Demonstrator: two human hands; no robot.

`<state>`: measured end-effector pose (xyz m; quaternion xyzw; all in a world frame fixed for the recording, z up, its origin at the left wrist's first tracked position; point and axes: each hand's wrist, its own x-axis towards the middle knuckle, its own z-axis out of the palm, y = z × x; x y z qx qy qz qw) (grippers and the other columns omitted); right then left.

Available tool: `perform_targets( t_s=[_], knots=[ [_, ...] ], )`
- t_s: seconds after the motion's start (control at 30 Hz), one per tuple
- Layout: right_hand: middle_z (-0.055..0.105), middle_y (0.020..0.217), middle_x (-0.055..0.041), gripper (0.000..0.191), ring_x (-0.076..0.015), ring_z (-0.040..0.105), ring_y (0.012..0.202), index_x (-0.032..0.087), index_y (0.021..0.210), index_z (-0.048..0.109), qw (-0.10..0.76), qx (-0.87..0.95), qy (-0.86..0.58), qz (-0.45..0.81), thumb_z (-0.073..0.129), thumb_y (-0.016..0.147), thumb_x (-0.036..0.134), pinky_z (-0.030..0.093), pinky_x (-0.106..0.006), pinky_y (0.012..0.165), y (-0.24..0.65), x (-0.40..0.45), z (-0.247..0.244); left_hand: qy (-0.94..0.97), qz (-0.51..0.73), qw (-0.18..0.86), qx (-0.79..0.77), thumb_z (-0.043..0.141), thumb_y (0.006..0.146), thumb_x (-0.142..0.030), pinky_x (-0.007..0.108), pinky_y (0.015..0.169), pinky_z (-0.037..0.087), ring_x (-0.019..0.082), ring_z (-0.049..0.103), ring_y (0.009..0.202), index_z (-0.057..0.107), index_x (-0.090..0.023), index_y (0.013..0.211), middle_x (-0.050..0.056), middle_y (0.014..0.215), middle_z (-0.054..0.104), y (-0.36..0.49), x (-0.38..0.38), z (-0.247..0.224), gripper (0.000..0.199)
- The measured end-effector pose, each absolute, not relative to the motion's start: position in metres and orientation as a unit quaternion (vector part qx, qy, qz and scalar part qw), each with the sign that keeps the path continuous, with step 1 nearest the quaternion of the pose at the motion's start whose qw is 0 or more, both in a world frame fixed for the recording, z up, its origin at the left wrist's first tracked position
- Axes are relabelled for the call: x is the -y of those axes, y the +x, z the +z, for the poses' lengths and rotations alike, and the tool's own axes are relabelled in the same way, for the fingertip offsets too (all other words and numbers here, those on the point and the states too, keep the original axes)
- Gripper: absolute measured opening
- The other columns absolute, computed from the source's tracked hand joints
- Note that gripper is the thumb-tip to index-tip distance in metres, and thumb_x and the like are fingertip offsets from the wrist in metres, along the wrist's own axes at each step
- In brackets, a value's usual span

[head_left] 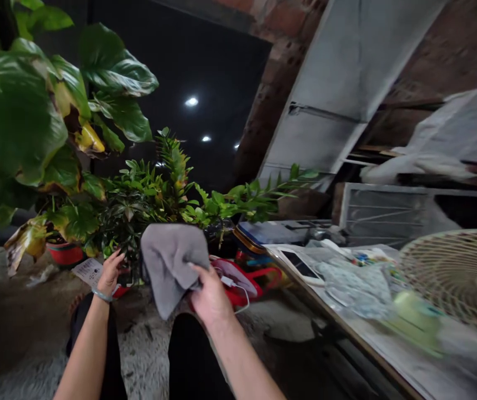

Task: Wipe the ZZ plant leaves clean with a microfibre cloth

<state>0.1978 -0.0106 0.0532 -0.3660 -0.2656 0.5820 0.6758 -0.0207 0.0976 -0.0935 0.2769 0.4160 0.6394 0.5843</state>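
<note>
A soft grey cloth (175, 261) hangs in folds from my right hand (211, 294), whose fingers are closed on its right side. My left hand (111, 272), with a pale bangle at its wrist, is raised beside the dark-leaved plant (125, 214). Its fingers are partly bent and look apart; no held object shows in them. Just left of that hand is a white paper with dark marks (88, 270); whether they touch is unclear. Behind the cloth sits a red bag or basket (242, 278), partly hidden, with a white cable (238, 288) across it.
A large broad-leaved plant (21, 105) fills the left, above a red pot (65, 253). At right, a table (346, 328) bears a white tablet-like device (299, 265), clear plastic bags (355, 280) and a green fan (450, 278). My dark-clothed legs (192, 361) are below.
</note>
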Motion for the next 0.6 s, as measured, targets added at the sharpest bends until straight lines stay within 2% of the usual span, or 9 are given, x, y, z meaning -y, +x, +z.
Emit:
perform_targets(
  t_s=[0.07,0.13,0.2,0.3,0.4,0.5,0.6],
  knots=[
    [0.080,0.078,-0.0009,0.035,-0.0254,0.076,0.089,0.023,0.086,0.075,0.726,0.267,-0.335,0.537,0.082,0.052,0.019,0.060,-0.037,0.084,0.224,-0.007,0.070,0.282,0.633,0.581,-0.427,0.083,0.064,-0.029,0.030,0.061,0.054,0.019,0.065,0.071,0.071,-0.019,0.088,0.003,0.081,0.070,-0.014,-0.091,-0.090,0.029],
    [0.080,0.078,-0.0024,0.031,-0.0257,0.075,0.092,0.021,0.087,0.075,0.734,0.218,-0.339,0.546,0.077,0.057,0.016,0.059,-0.038,0.087,0.238,-0.020,0.068,0.289,0.629,0.575,-0.435,0.084,0.062,-0.029,0.029,0.061,0.055,0.019,0.065,0.073,0.070,-0.020,0.081,0.004,0.083,0.070,-0.006,-0.083,-0.087,0.025],
    [0.080,0.075,-0.0046,0.020,-0.0265,0.076,0.092,0.019,0.085,0.074,0.689,0.137,-0.371,0.607,0.071,0.066,0.016,0.060,-0.041,0.088,0.236,-0.022,0.046,0.301,0.624,0.571,-0.440,0.085,0.062,-0.029,0.029,0.063,0.056,0.020,0.067,0.078,0.072,-0.019,0.085,0.007,0.094,0.072,0.001,-0.077,-0.086,0.028],
    [0.077,0.067,-0.0074,0.006,-0.0286,0.077,0.089,0.018,0.077,0.071,0.577,0.068,-0.409,0.703,0.068,0.072,0.019,0.060,-0.045,0.084,0.213,-0.003,0.000,0.315,0.606,0.580,-0.443,0.086,0.062,-0.027,0.030,0.068,0.056,0.020,0.069,0.086,0.076,-0.020,0.101,0.011,0.117,0.072,0.007,-0.070,-0.086,0.041],
    [0.076,0.062,-0.0064,0.005,-0.0284,0.077,0.082,0.019,0.069,0.070,0.536,0.098,-0.398,0.738,0.074,0.067,0.019,0.061,-0.042,0.080,0.195,0.019,-0.013,0.320,0.586,0.597,-0.445,0.087,0.060,-0.024,0.031,0.075,0.055,0.023,0.070,0.092,0.077,-0.019,0.101,0.013,0.117,0.074,0.008,-0.068,-0.091,0.042],
    [0.078,0.068,-0.0038,0.015,-0.0267,0.076,0.081,0.020,0.073,0.073,0.621,0.171,-0.343,0.684,0.081,0.061,0.021,0.061,-0.039,0.080,0.205,0.015,0.020,0.351,0.540,0.597,-0.477,0.086,0.062,-0.026,0.030,0.071,0.054,0.025,0.069,0.090,0.078,-0.019,0.095,0.012,0.103,0.077,0.005,-0.069,-0.099,0.035],
    [0.080,0.074,-0.0018,0.024,-0.0264,0.076,0.086,0.021,0.076,0.074,0.710,0.218,-0.300,0.598,0.083,0.055,0.018,0.060,-0.038,0.084,0.231,-0.013,0.056,0.370,0.497,0.608,-0.496,0.086,0.061,-0.023,0.026,0.057,0.049,0.023,0.069,0.079,0.078,-0.022,0.092,0.010,0.094,0.077,0.004,-0.071,-0.109,0.032]
  ],
)
